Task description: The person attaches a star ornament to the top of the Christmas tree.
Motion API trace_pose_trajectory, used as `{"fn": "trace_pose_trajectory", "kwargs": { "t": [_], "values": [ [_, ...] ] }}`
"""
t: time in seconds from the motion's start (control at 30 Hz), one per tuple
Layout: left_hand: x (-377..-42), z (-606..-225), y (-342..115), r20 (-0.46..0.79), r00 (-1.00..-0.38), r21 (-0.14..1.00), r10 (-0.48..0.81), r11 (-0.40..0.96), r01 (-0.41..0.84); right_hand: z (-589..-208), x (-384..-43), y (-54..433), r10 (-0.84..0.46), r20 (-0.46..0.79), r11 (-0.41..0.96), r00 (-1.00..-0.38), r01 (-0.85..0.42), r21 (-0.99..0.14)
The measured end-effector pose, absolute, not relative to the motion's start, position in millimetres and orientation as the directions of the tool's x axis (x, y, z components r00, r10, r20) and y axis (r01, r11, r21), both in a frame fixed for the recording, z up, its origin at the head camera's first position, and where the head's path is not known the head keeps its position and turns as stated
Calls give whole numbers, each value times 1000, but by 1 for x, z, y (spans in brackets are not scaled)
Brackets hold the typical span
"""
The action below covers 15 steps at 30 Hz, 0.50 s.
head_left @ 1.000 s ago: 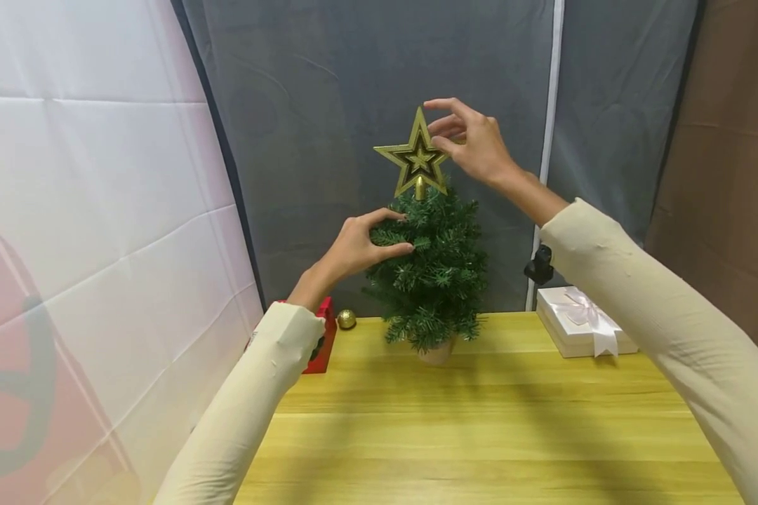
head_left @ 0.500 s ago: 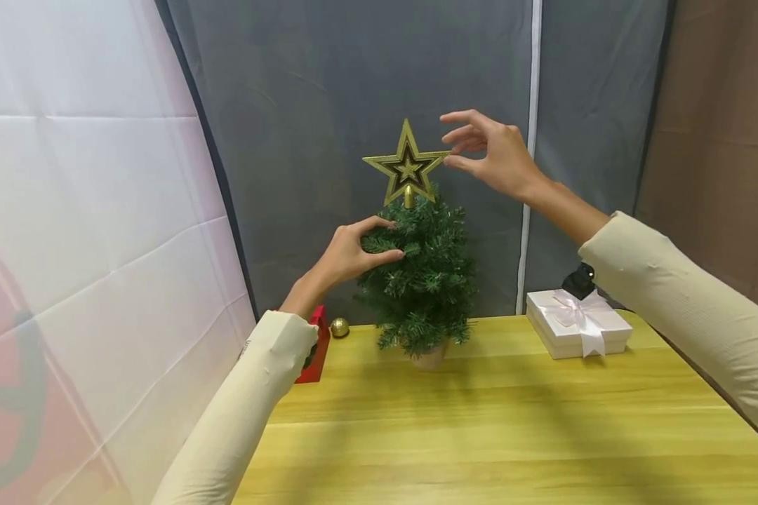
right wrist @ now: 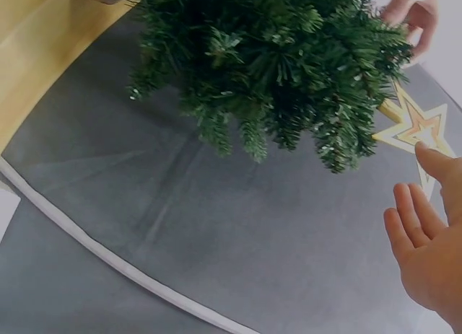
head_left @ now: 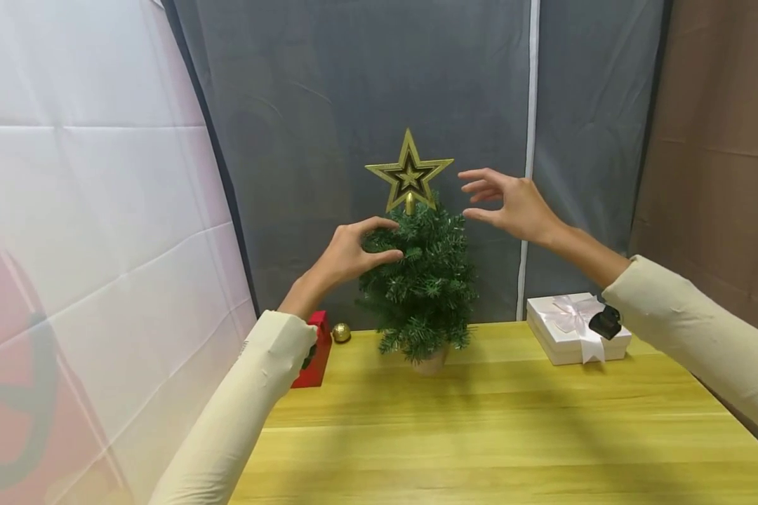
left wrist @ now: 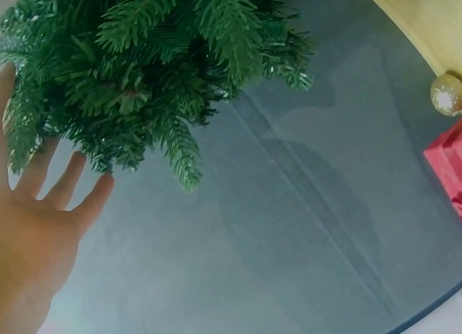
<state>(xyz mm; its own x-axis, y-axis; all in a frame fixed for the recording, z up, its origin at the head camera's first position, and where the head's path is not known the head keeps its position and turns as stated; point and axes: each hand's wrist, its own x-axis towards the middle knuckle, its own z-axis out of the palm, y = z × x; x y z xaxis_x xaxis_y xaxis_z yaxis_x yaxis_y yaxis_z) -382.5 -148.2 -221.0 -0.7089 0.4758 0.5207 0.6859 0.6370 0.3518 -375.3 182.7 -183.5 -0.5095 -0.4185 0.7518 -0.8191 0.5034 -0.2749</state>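
Observation:
A small green Christmas tree [head_left: 420,280] stands upright in a pale pot [head_left: 431,362]. On its tip sits a gold star [head_left: 409,175], upright and facing the head camera. My left hand [head_left: 346,254] is at the tree's upper left, thumb in front of the branches and index finger near the top. In the left wrist view its other fingers [left wrist: 66,181] are spread and fairly straight beside the needles. My right hand [head_left: 519,207] hovers right of the star, apart from it, with fingers loosely bent and nothing between them.
On the table [head_left: 480,435], a white gift box [head_left: 575,330] with a pale ribbon stands at the back right. A red box [head_left: 316,354] and a gold ball [head_left: 341,332] are at the back left. A grey cloth [head_left: 316,140] hangs behind.
My right hand has let go of the star and moved away to the right and down. The star stays on the tree's tip. My left hand has kept its place by the branches.

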Motion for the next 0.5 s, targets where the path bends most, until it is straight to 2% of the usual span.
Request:
{"fn": "trace_pose_trajectory", "kwargs": {
  "t": [0.27,0.5],
  "values": [
    [-374,-212,-164,554,-709,350,437,650,674,-198,-374,187,-417,733,507,-537,-807,-303],
    [-363,-215,-188,652,-662,336,370,641,690,-216,-370,195,-410,721,516,-558,-794,-321]
  ]
}}
